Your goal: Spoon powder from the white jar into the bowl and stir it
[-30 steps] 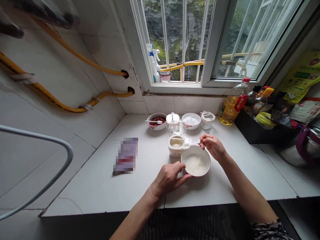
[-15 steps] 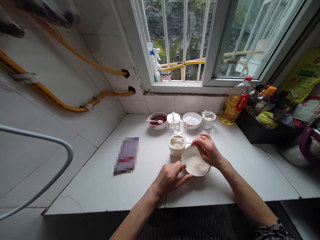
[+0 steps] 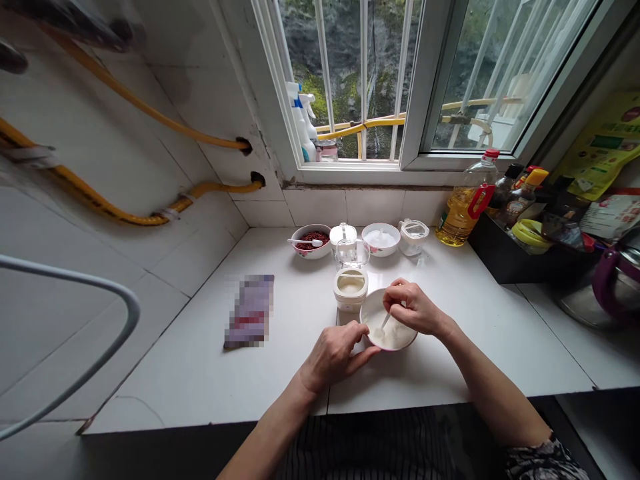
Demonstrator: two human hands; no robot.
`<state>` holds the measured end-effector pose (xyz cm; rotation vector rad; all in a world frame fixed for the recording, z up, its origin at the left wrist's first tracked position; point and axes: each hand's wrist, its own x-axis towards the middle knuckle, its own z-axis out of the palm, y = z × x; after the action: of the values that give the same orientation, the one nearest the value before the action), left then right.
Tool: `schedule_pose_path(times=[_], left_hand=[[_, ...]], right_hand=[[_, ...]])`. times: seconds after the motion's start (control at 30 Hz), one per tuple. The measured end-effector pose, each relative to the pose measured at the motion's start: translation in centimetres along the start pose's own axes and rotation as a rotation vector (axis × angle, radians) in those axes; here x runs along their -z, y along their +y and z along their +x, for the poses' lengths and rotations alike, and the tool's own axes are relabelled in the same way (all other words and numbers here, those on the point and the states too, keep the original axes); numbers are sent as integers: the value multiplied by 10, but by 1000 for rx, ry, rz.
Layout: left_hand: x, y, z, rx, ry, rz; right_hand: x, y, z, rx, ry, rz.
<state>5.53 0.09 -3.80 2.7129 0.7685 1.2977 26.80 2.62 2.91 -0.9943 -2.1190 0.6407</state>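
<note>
Head view: at the white tiled worktop [image 3: 280,393], set in from the front edge, a round white bowl [image 3: 369,308] with pale powder [image 3: 397,337] in it sits between the person's two hands. The left hand [image 3: 337,357] grips the bowl's near left rim, thumb and fingers pinching it. The right hand [image 3: 411,307] has its fingers curled closed around the handle of a small white spoon [image 3: 385,321], which slants down over the bowl with its tip at the powder; whether the tip is sunk in, I can't tell. Just beyond the bowl's left side stands a squat cream-coloured jar [image 3: 350,308], uncovered, its clear lid [image 3: 353,252] tipped up behind it. Along the back edge, from the left, I see a flowered white bowl of dark red pieces [image 3: 313,255], a white lidded pot [image 3: 343,233], a white bowl of white grains [image 3: 381,250] and a clear lidded jar [image 3: 413,240]; farther right is a bottle of yellow oil [image 3: 457,217]. A purple packet [image 3: 250,313], blurred over, lies toward the left edge. To my eye the step in hand is spoon work in the powder, and the next move calls for a steady bowl and a level spoon, clear of the rim.
</note>
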Motion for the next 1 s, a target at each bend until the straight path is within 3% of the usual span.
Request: schedule_pose_path(times=[0.33, 0.53, 1.0], left_hand=[[1, 0, 0, -3, -4, -7], [0, 0, 0, -3, -10, -5], [1, 0, 0, -1, -9, -10]], right_hand=[[9, 9, 5, -399, 171, 506], [11, 12, 9, -471, 262, 610], [12, 22, 11, -568, 284, 723]])
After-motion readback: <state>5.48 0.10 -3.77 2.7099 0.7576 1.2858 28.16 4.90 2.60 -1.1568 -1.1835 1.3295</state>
